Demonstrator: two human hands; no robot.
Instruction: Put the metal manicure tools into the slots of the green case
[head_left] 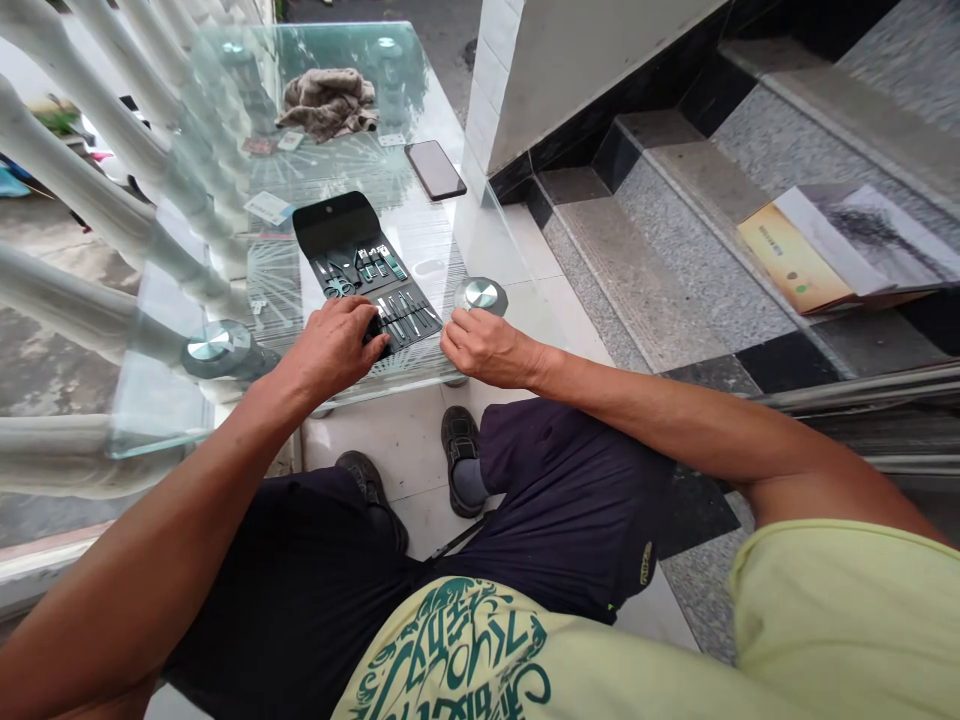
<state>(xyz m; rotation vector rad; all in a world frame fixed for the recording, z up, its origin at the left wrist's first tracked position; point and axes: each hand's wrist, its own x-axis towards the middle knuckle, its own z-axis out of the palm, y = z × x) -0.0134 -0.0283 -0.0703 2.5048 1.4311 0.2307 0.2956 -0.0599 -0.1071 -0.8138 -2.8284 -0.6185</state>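
Note:
A black manicure case [335, 226] lies unfolded on the glass table, its flap laid back. Small scissors [339, 287], nail clippers [381, 262] and several slim metal tools [405, 314] sit in its loops. My left hand [337, 342] grips the case's near left corner, thumb and fingers curved around dark material there. Just off the near right corner of the case, my right hand [487, 347] is closed in a pinch above the table edge. Whatever its fingertips hold, if anything, is hidden.
The glass table [292, 385] also bears a phone [435, 170], a crumpled cloth [328, 104] and a few cards [268, 208]. White balusters [112, 270] stand at the left. Stone stairs [660, 190] rise at the right, with a cardboard box [825, 250] on them.

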